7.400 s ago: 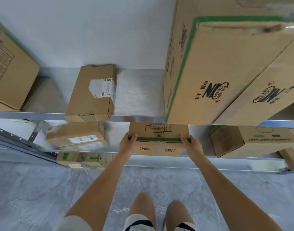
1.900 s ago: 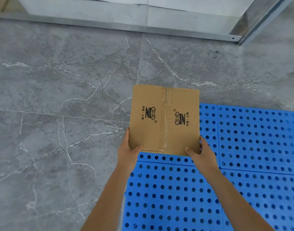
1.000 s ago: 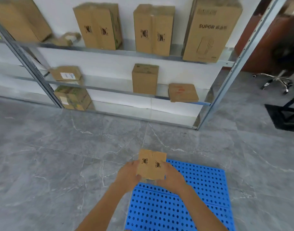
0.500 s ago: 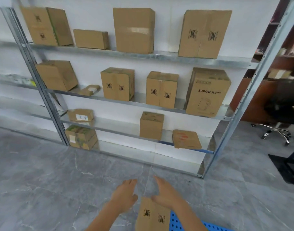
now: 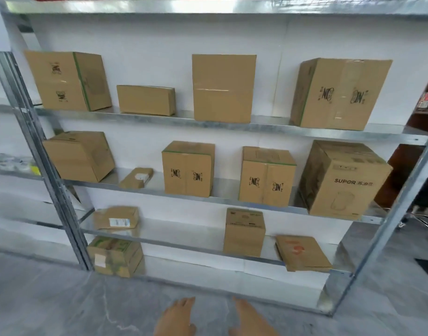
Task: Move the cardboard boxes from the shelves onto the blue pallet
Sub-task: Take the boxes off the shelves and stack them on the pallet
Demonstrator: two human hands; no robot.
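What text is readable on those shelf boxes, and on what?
"SUPOR": large box, middle shelf, right end; characters after it blurred.
Black logo print on the box beside it: blurred.
Red scrawl on the flat box: illegible.
White sticker on the small box: too small.

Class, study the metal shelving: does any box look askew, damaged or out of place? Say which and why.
The flat brown cardboard box with red scribble, lower right, lies skewed and seems to overhang its shelf edge. The white-labelled cardboard parcel, lower left, looks crumpled.
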